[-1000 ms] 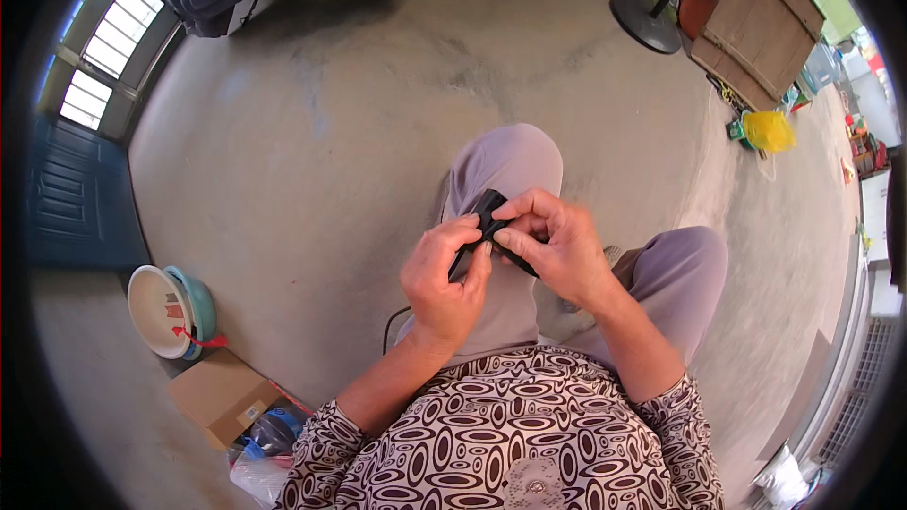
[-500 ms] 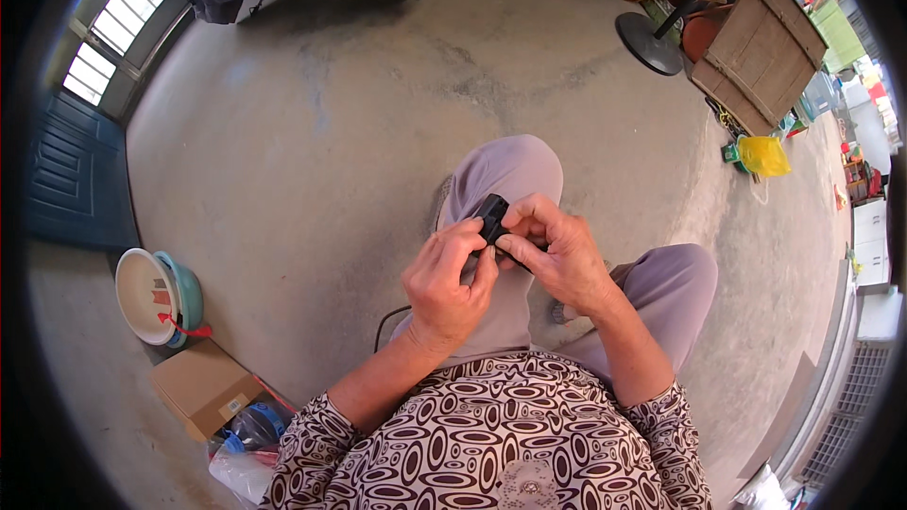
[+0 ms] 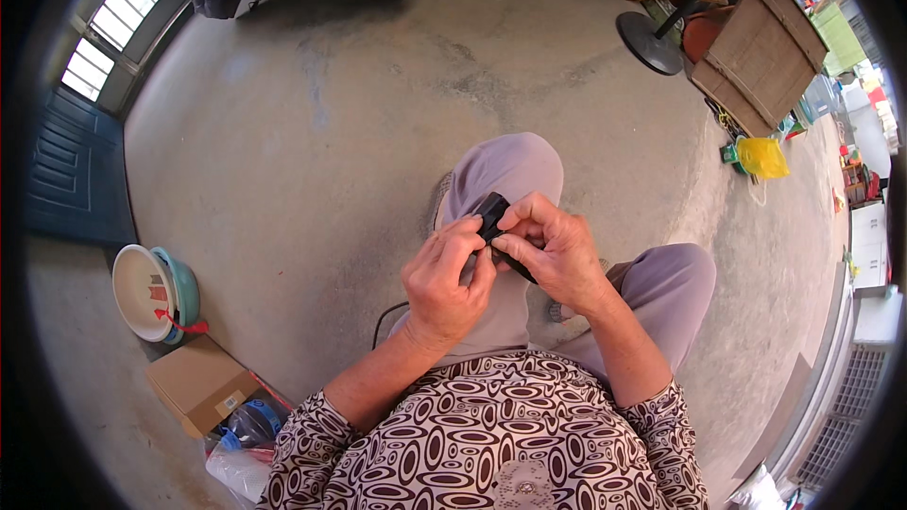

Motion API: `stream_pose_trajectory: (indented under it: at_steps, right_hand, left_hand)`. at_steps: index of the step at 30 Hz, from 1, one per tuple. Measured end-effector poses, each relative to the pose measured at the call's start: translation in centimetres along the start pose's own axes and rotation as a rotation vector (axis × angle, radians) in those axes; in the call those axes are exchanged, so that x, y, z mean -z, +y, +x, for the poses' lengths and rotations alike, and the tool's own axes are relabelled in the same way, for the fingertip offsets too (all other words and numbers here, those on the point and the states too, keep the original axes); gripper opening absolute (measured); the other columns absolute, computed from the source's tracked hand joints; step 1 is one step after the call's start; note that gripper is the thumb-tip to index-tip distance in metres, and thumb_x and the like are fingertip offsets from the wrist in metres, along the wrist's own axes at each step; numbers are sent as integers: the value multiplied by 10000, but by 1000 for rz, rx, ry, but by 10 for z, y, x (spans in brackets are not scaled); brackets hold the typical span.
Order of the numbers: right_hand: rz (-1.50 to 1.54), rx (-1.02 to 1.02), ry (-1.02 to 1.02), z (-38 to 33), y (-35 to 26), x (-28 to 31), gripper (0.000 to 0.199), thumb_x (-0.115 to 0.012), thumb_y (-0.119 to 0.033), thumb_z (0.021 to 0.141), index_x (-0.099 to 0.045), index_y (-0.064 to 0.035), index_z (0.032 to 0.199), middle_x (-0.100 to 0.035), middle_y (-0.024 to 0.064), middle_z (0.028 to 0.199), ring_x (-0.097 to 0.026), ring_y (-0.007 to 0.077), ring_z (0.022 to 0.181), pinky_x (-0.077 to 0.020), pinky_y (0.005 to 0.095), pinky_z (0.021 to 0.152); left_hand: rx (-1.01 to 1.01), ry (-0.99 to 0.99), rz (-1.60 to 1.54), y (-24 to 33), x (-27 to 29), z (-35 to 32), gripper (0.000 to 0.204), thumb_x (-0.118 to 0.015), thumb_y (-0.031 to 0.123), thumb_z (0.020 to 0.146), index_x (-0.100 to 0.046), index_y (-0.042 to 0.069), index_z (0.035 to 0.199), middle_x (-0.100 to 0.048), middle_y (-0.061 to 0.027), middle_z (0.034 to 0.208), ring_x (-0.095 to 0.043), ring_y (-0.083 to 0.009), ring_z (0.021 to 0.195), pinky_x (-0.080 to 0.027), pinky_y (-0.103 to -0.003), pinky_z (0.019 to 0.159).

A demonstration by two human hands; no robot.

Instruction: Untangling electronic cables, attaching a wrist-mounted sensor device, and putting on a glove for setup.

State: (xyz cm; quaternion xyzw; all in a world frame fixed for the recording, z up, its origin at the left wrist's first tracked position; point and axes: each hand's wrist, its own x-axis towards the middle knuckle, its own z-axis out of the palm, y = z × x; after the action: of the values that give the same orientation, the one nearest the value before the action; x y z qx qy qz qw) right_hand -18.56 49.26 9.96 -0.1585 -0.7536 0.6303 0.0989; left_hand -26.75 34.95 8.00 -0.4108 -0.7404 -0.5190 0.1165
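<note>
A small black device (image 3: pixel 492 212) is held above my knees, in front of my grey trousers. My left hand (image 3: pixel 441 279) grips its lower left side with curled fingers. My right hand (image 3: pixel 551 247) pinches its upper right part between thumb and fingers. Much of the black device is hidden by both hands. A thin black cable (image 3: pixel 385 314) runs down beside my left leg; where it ends is hidden.
A white and teal bowl stack (image 3: pixel 151 290) and a cardboard box (image 3: pixel 196 384) lie on the concrete floor at left, with plastic bags (image 3: pixel 248 444) below. A fan base (image 3: pixel 650 42), a wooden crate (image 3: pixel 763 52) and a yellow bag (image 3: pixel 761 157) stand at upper right.
The view has drifted slightly, with the hands a little lower in the picture. Both hands keep the same grip on the black device; the fingers have shifted only slightly.
</note>
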Motion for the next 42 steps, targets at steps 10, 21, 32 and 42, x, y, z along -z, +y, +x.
stream_pose_trajectory:
  at_steps: [10,21,32,42]
  right_hand:
    - [-5,31,51,-18,-19,3,299,-675,-1,855,-553,-5,1129,-681,61,840,-640,107,816,-514,282,754]
    - [83,-95,226,-18,-7,-10,308,-706,-2,825,-551,-7,1092,-681,52,827,-612,81,759,-503,249,728]
    - [-257,55,134,12,-31,29,234,-616,-193,916,-633,4,1042,-675,163,896,-665,270,840,-514,353,770]
    - [-658,311,-210,48,-16,27,321,-580,-314,907,-635,-7,982,-666,167,949,-624,346,894,-483,435,775]
  left_hand:
    - [30,-3,4,-1,1,0,235,-744,-24,699,-589,41,864,-708,-137,968,-701,-308,850,-560,-364,725]
    - [-9,14,38,4,-4,-4,243,-760,-12,680,-590,49,843,-702,-127,975,-695,-296,849,-553,-366,705]
    - [-58,-131,-5,1,12,-8,231,-732,-43,675,-599,31,848,-661,-175,1091,-654,-350,1000,-530,-403,842]
    - [-25,-219,129,17,29,-19,218,-714,-40,683,-637,36,872,-622,-102,903,-585,-250,759,-488,-377,647]
